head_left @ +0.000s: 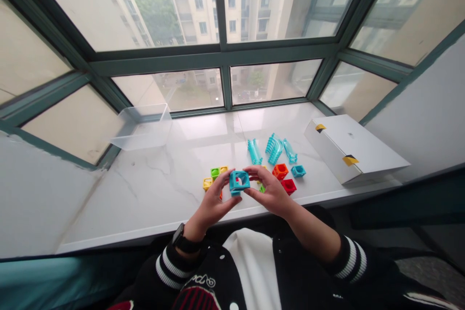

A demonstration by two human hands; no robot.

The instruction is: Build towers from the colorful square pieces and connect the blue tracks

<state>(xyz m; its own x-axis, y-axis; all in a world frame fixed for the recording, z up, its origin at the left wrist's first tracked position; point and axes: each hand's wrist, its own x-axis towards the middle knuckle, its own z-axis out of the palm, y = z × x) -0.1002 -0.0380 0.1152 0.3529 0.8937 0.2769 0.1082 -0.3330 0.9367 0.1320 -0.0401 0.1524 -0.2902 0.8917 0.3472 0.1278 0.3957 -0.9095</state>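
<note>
My left hand [212, 206] and my right hand [267, 189] both pinch a hollow teal cube block [240, 180] from opposite sides, above the sill. Just left of it lie a green block [215, 172] and a yellow block [207, 183]. To the right are an orange block [280, 171], a red block [288, 186] and a small teal block [298, 171]. Farther out lie a curved teal track piece [274, 148] and a straight teal track piece [255, 151]. Another short teal track piece [289, 150] lies beside them. My hands partly hide several other small blocks.
The blocks lie on a white marble windowsill [145, 193]. A transparent plastic bin [141, 128] stands at its far left, and a white box [354, 147] with black-and-yellow tape lies at the right. Green-framed windows [225, 77] run along the back.
</note>
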